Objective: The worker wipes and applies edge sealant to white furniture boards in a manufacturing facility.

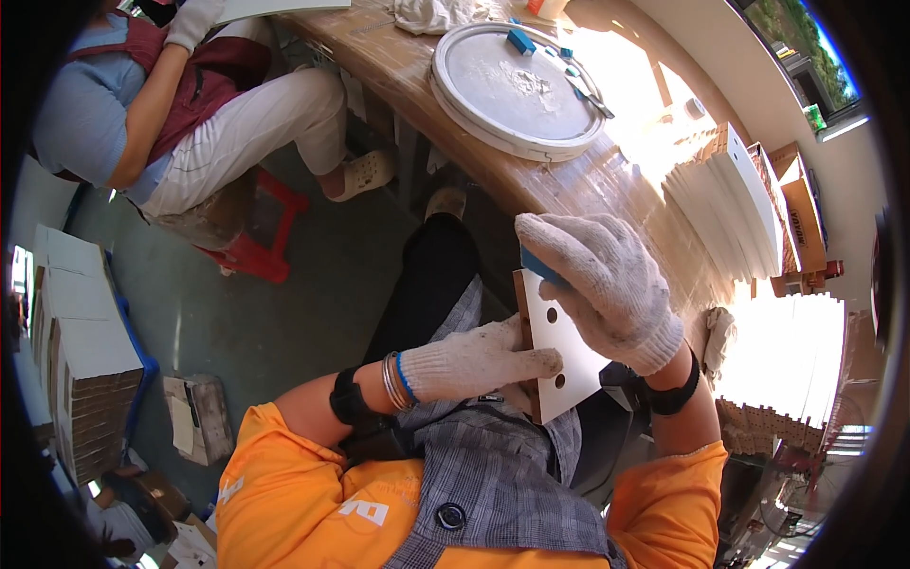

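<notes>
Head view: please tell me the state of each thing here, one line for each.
Left gloved hand: gripping the white drilled board.
Right gloved hand: closed on a blue block, pressed to the board's top.
White drilled board: held upright over the lap.
Round white tray: flat on the wooden table.

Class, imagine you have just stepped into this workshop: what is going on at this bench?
A seated person in cotton gloves holds a small white panel with drilled holes over their lap. The left hand steadies its face, while the right hand presses a blue block against its upper edge. On the wooden bench ahead lies a round white tray, with stacked white panels to the right. Another person sits nearby.
</notes>
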`<state>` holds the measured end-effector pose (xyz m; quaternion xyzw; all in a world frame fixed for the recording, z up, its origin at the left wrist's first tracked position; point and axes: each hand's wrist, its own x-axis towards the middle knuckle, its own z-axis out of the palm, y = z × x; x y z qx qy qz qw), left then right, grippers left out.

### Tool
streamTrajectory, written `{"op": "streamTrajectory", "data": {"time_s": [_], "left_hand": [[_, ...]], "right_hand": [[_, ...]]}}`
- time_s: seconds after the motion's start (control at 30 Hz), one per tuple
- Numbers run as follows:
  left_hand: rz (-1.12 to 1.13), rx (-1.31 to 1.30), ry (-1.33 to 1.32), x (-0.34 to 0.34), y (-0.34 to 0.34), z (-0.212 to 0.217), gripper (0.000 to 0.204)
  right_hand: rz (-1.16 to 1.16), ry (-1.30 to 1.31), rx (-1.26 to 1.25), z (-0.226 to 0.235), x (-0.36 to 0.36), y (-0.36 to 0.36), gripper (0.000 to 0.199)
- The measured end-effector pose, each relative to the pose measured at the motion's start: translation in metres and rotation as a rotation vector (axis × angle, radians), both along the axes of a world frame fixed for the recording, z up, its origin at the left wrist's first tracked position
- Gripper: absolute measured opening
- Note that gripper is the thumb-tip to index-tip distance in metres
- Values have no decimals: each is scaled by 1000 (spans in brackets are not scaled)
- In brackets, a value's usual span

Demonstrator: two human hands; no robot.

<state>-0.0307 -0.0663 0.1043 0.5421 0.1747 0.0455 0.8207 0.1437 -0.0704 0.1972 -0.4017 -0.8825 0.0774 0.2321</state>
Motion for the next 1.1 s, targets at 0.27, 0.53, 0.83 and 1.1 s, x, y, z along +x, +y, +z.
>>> {"op": "streamTrajectory", "data": {"time_s": [0.27, 0.53, 0.83, 1.1], "left_hand": [[168, -306, -40, 1, 4, 0, 60], [329, -240, -43, 2, -5, -20, 58], [405, -330, 98, -4, -15, -56, 52], [362, -390, 124, -5, -17, -81, 50]], "right_hand": [[-231, 284, 49, -8, 40, -26, 55], [-639, 779, -185, -20, 57, -101, 57], [-806, 1474, -9, -67, 124, -175, 52], [-873, 1973, -105, -89, 151, -201, 40]]}}
